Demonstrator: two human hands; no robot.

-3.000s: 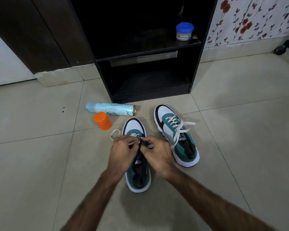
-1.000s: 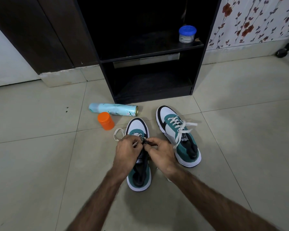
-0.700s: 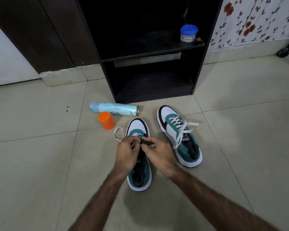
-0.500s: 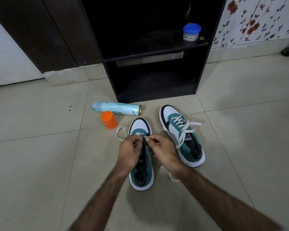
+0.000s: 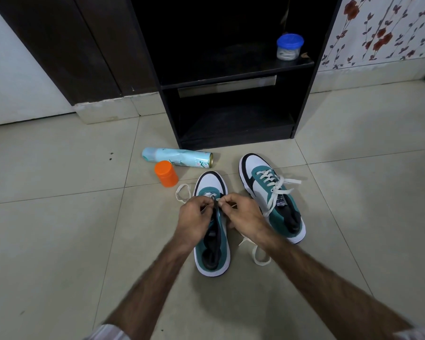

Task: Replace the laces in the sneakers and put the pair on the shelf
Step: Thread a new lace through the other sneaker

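Two teal, white and black sneakers stand on the tiled floor, toes toward the shelf. The left sneaker [image 5: 210, 182] has a white lace [image 5: 182, 193] only through its lowest eyelets, with one end looped to its left and another end [image 5: 258, 256] trailing on the floor to its right. My left hand [image 5: 194, 219] and my right hand [image 5: 243, 214] meet over its tongue, each pinching the lace near the eyelets. The right sneaker [image 5: 270, 195] is laced in white, with loose ends. The black shelf unit [image 5: 231, 79] stands just beyond.
A light blue spray can [image 5: 177, 157] lies on its side near the shelf's foot. An orange-lidded jar [image 5: 166, 173] stands beside it. A blue-lidded tub [image 5: 289, 46] sits on the upper shelf at the right. A dark door frame is at left, floral wall at right.
My hands have stayed over the left sneaker, working the lace; a lace end now trails on the floor to the shoe's right. The view has shifted slightly.
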